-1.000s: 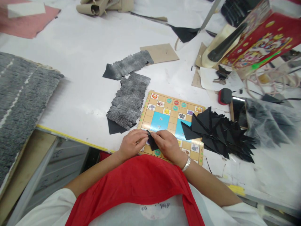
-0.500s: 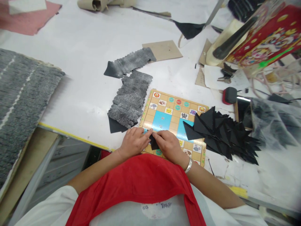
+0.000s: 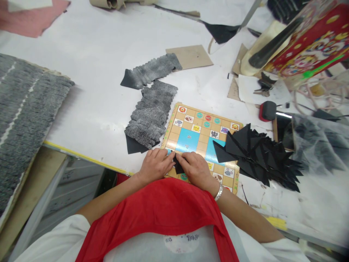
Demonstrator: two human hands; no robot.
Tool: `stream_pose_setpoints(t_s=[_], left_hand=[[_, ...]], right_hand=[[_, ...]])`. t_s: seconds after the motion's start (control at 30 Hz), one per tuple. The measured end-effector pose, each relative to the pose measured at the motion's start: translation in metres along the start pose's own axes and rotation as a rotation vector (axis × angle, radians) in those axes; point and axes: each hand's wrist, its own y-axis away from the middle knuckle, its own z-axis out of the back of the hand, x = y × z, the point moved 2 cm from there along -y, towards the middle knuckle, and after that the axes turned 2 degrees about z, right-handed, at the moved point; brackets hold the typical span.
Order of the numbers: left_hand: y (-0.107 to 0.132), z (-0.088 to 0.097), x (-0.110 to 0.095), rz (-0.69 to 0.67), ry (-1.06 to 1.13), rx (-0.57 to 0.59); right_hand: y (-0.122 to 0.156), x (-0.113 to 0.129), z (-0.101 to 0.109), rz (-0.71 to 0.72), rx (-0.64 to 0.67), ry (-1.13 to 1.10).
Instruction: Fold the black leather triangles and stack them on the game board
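My left hand (image 3: 156, 165) and my right hand (image 3: 196, 169) meet over a small black piece (image 3: 178, 166), fingers pinched on it from both sides. The piece rests on a colourful game board (image 3: 200, 133) at the table's near edge. Most of the piece is hidden under my fingers. A heap of black triangular pieces (image 3: 259, 154) lies just right of my right hand, partly on the board. Left of the board lies a row of overlapped grey fuzzy pieces (image 3: 148, 116).
A large grey fuzzy sheet (image 3: 23, 112) covers the left side. A cardboard square (image 3: 189, 57), a red printed box (image 3: 308, 40), a red-and-black tool (image 3: 267, 110), a phone (image 3: 283, 133) and clear plastic (image 3: 319, 145) lie at the right. Pink material (image 3: 29, 16) sits far left.
Both hands have stayed pinched on the black piece, with only small finger shifts. The view has tilted slightly, so everything sits a little differently in frame.
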Motion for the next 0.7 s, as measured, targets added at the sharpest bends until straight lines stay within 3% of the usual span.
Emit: stream_pose_setpoints(t_s=[0.47, 0.57, 0.7], left_hand=[[0.002, 0.0002, 0.0029, 0.034, 0.059, 0.05], [0.0043, 0.0016, 0.0049, 0.06, 0.093, -0.02], [0.006, -0.0019, -0.0013, -0.034, 0.18, -0.079]], right_hand=[[-0.0024, 0.0022, 0.0032, 0.058, -0.056, 0.032], [-0.0043, 0.0033, 0.0038, 0.064, -0.055, 0.017], [-0.0067, 0.0039, 0.0015, 0.076, -0.076, 0.024]])
